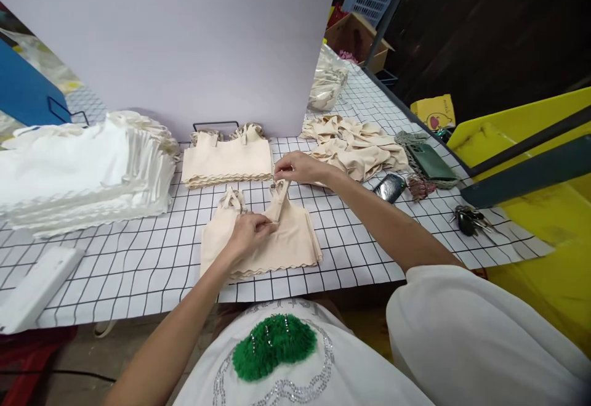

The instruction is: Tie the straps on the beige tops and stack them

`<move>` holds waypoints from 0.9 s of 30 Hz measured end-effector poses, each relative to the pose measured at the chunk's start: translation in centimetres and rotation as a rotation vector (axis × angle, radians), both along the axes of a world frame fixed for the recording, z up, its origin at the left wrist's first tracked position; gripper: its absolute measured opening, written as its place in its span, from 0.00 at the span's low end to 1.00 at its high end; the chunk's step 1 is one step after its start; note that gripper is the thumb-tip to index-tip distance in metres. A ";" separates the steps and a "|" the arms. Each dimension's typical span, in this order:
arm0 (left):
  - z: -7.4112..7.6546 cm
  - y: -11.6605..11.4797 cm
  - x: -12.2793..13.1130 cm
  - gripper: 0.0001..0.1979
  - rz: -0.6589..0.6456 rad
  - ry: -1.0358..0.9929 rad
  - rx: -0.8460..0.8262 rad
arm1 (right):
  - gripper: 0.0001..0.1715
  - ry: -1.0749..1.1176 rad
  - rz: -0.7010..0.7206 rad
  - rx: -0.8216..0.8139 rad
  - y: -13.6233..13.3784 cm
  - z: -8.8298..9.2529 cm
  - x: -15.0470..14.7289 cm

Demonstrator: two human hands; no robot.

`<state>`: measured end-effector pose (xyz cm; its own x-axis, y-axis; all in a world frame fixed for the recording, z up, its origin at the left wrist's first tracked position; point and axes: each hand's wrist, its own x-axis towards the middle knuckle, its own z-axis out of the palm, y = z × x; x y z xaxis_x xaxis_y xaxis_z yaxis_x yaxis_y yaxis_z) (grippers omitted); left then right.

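Note:
In front of me lies a small stack of beige camisole tops (295, 239), with scalloped hems toward me and straps toward the back. My right hand (295, 167) pinches the right-hand strap of the uppermost top and holds it up a little. My left hand (252, 232) is closed on the lower end of that same strap, near the neckline. The left strap (232, 199) lies loosely bunched on the fabric. Just behind sits a second, neat stack of beige tops (228, 161).
A tall stack of white garments (92, 166) stands at the left, near a white box-like object (39, 289). Rumpled beige tops (355, 144) lie at the back right. A dark phone-like object (390, 188), green case (431, 161) and keys (468, 221) are on the right. A pale panel (184, 42) rises behind.

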<state>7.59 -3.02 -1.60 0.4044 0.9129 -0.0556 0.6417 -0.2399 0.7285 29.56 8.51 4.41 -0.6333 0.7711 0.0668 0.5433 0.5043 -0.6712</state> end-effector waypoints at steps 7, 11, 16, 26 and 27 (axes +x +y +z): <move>-1.0 -0.3 0.3 0.08 0.063 0.005 0.076 | 0.06 0.062 -0.092 0.018 0.5 -2.8 -0.9; -1.1 -0.2 0.3 0.08 0.085 -0.064 0.065 | 0.05 0.174 -0.214 0.254 -2.0 -3.7 0.0; -1.4 -0.2 0.1 0.06 0.103 -0.153 0.063 | 0.11 0.127 -0.218 0.209 -7.1 -5.4 0.8; -1.1 -0.7 -0.3 0.10 0.064 -0.116 0.194 | 0.10 -0.184 -0.340 0.151 -10.2 -4.4 -2.3; -1.2 -1.2 -0.4 0.12 0.071 -0.111 0.258 | 0.13 -0.193 -0.361 0.235 -11.0 -4.3 -2.4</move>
